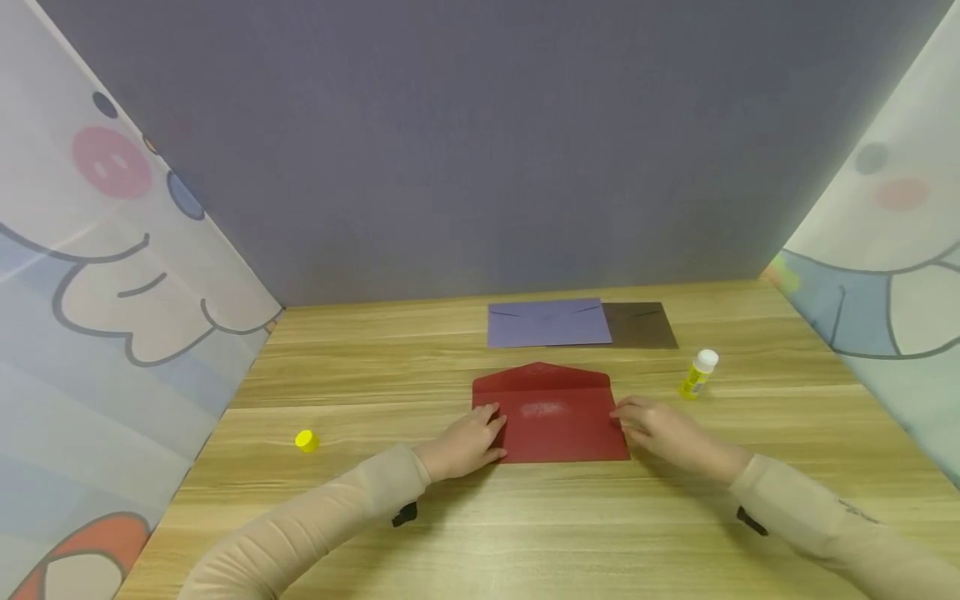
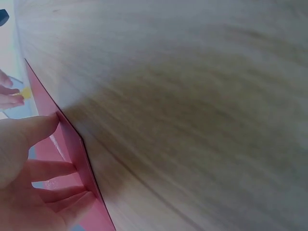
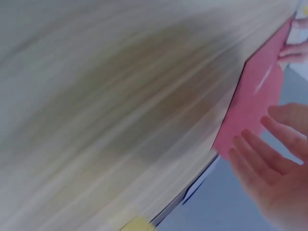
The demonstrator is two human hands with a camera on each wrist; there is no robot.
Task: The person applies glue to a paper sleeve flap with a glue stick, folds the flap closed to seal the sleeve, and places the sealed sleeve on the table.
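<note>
In the head view, one red paper envelope (image 1: 573,437) lies on the wood-grain table (image 1: 360,533), between two hands. Its pointy flap (image 1: 540,379) is up, and a pale patch (image 1: 545,408) marks the paper. The left hand (image 1: 463,442) rests loosely on the left edge, fingers apart. The right hand (image 1: 670,429) is at the right edge, loose too. Two flat envelopes lie behind: a purple one (image 1: 547,327) partly over a brown one (image 1: 645,327). There is one yellow glue stick (image 1: 697,377) with a white end, and one small round yellow cap (image 1: 307,441).

In the left wrist view, the thumb and fingers touch the red paper without clenching.

In the right wrist view, the fingers spread beside the red paper, not squeezing; I cannot tell which tips touch.
</note>
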